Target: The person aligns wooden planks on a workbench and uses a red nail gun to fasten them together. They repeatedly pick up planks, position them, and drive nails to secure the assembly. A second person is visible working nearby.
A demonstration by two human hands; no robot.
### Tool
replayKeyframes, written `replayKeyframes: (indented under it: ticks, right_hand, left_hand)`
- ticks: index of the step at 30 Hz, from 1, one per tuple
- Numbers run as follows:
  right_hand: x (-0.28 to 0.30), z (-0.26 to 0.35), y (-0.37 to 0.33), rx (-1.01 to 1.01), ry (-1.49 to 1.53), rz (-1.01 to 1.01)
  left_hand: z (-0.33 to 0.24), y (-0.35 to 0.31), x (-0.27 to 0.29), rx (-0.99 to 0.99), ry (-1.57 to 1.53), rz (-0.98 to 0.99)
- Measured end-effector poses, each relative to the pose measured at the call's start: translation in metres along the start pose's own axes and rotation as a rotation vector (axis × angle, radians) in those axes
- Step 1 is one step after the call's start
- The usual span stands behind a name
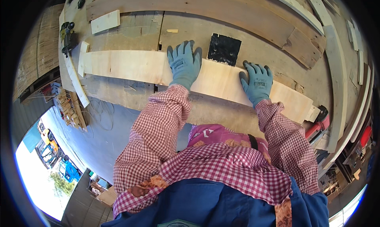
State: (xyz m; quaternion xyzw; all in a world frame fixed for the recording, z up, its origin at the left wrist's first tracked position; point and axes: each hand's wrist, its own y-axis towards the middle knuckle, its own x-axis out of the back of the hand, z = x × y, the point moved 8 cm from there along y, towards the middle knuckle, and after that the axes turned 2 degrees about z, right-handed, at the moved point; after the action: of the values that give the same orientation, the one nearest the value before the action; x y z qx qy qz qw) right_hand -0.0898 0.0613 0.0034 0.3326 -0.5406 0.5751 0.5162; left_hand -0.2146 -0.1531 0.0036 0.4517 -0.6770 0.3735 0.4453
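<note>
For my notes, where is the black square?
In the head view, the black square lies upper right of centre, between the left hand and right hand, beyond the pale board.

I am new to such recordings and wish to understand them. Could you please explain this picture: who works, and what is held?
There is no machine here: a person does the work. The picture comes from a wide fisheye camera on the person's head, looking down, so straight edges bend. The left grip and the right grip are the person's own gloved hands, both open, palm down, on a long pale board. Neither seems closed around anything. The board lies on a table. Beyond it are a black square and a brown plank; toward the left are a short block and what looks like a drill.
</note>
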Motion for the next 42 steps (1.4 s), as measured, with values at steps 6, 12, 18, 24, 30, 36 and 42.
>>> replayKeyframes:
  ticks: [6, 12, 18, 24, 30, 36, 42]
  right_hand:
    - [0.0, -0.002, -0.003, 0.023, 0.063, -0.021]
    - [-0.002, -0.003, -0.003, 0.012, 0.086, 0.014]
    - [0.001, -0.004, -0.003, -0.012, 0.098, 0.029]
    - [0.002, -0.005, -0.008, 0.003, 0.161, -0.05]
    - [0.023, 0.004, -0.036, 0.203, 0.146, 0.066]
    - [0.02, -0.007, -0.058, 0.196, -0.194, 0.29]
    - [0.034, -0.003, -0.075, 0.26, -0.158, 0.255]
  left_hand:
    - [-0.008, 0.011, -0.006, 0.288, 0.083, -0.091]
    - [-0.01, 0.011, -0.012, 0.277, 0.143, -0.043]
    - [-0.012, 0.013, -0.009, 0.294, 0.157, -0.037]
    - [-0.013, 0.014, -0.009, 0.284, 0.158, -0.059]
    - [-0.008, 0.011, -0.001, 0.292, 0.113, -0.111]
    - [0.037, -0.037, 0.038, 0.056, -0.997, -0.38]
    - [0.09, -0.192, 0.049, 0.523, -1.141, -0.29]
